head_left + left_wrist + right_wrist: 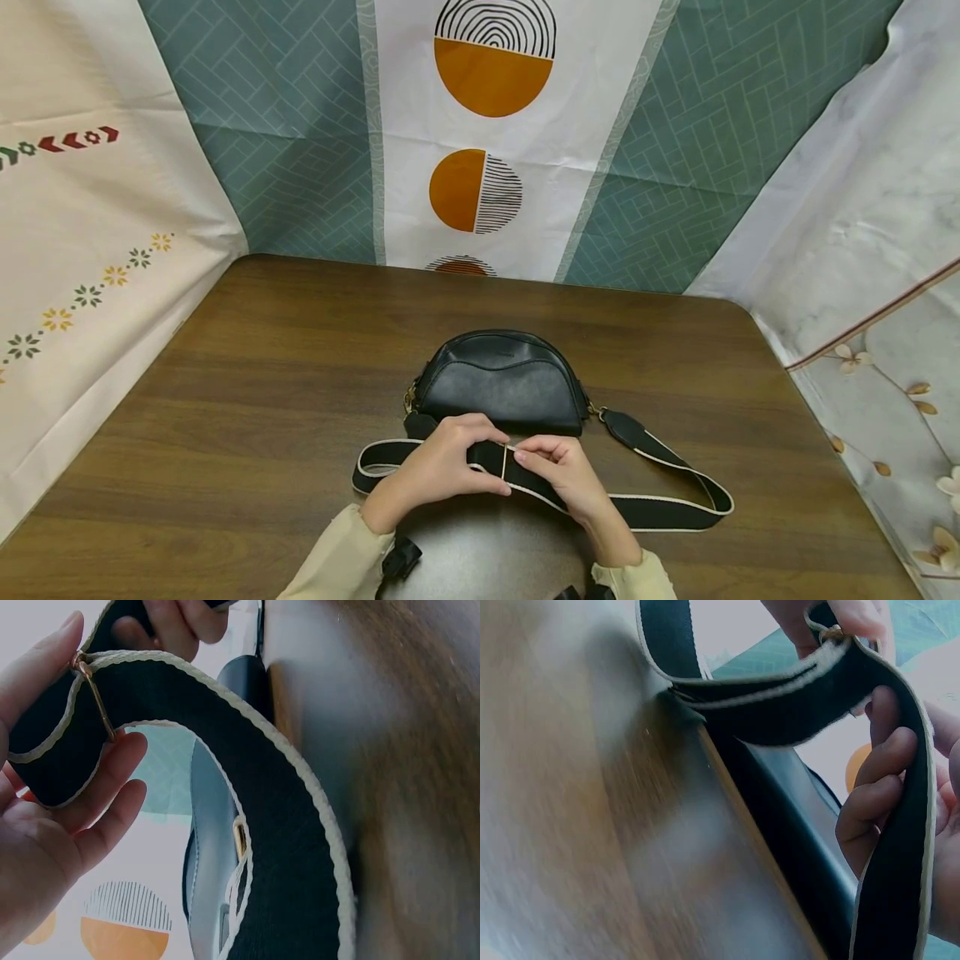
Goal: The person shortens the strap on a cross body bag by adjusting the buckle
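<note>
A black half-moon handbag (501, 379) stands upright on the table, its wide black strap (660, 512) with white edging looping in front and to the right. Raised before the bag, the strap carries a thin gold slider buckle (505, 461). My left hand (453, 462) pinches strap and buckle from the left, thumb and fingertips at the buckle's ends, as the left wrist view shows with the buckle (97, 697). My right hand (561, 475) grips the strap just right of the buckle; in the right wrist view its curled fingers (877, 784) lie against the strap (900, 847).
The brown wooden table (247, 417) spreads around the bag. Behind it hangs a teal and white patterned cloth (300, 150), with a cream cloth (90, 275) at the left and a pale floral cloth (885, 350) at the right. A gold clasp (596, 412) joins strap to bag.
</note>
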### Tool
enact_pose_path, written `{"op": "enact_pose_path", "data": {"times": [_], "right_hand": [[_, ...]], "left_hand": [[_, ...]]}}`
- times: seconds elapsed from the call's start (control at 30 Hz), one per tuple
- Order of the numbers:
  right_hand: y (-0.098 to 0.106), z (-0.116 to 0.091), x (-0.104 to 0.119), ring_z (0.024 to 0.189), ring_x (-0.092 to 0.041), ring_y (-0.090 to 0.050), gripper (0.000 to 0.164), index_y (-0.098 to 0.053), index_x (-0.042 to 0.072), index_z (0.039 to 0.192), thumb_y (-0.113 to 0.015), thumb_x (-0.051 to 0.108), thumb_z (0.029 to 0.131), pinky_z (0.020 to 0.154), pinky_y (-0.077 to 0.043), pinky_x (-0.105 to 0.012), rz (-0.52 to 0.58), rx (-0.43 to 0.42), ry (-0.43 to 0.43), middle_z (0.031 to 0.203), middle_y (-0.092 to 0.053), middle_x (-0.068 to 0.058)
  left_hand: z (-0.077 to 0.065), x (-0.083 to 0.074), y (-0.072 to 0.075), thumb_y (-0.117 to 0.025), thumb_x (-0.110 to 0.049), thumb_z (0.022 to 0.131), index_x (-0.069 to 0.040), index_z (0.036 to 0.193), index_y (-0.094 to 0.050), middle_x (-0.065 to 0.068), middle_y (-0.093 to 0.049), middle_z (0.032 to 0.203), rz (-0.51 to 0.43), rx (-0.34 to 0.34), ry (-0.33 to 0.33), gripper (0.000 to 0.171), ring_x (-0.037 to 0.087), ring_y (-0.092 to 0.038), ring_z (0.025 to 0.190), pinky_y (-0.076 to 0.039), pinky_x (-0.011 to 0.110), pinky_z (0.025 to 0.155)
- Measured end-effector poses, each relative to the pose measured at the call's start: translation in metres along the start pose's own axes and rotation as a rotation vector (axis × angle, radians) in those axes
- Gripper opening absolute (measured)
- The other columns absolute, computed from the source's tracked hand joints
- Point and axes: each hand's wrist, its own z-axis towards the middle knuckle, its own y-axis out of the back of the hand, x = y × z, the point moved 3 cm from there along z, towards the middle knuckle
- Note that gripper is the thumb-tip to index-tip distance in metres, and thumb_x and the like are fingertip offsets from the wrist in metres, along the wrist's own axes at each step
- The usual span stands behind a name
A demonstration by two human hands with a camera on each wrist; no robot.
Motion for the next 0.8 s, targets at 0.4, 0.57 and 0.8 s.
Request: {"op": "enact_pose_path", "data": {"times": [0.4,0.57,0.8], "right_hand": [[0.007,-0.005,0.001,0.068,-0.007,-0.059,0.024,-0.051,-0.024,0.090,-0.055,-0.001,0.085,0.060,-0.048,-0.020,0.009,0.002,-0.039,0.078,-0.065,0.002],[0.001,-0.002,-0.001,0.069,-0.007,-0.058,0.022,-0.052,-0.023,0.089,-0.056,-0.003,0.084,0.060,-0.047,-0.020,-0.004,0.021,0.003,0.079,-0.065,0.003],[-0.006,-0.001,-0.002,0.073,-0.006,-0.057,0.019,-0.055,-0.021,0.087,-0.057,-0.003,0.083,0.064,-0.046,-0.019,-0.028,-0.008,0.040,0.080,-0.064,0.005]], "left_hand": [[-0.002,0.000,0.004,-0.079,-0.031,0.065,-0.006,0.098,-0.066,-0.004,-0.059,0.091,0.015,0.039,0.033,0.043,0.006,-0.054,0.084,-0.044,0.021,0.075],[-0.003,-0.002,0.004,-0.081,-0.035,0.061,-0.010,0.094,-0.067,-0.007,-0.057,0.091,0.100,0.036,0.039,0.043,0.008,-0.053,0.087,-0.043,0.024,0.077],[-0.005,-0.002,0.001,-0.079,-0.038,0.062,-0.012,0.093,-0.068,-0.007,-0.058,0.089,0.152,0.040,0.039,0.042,0.007,-0.053,0.086,-0.043,0.023,0.075]]}}
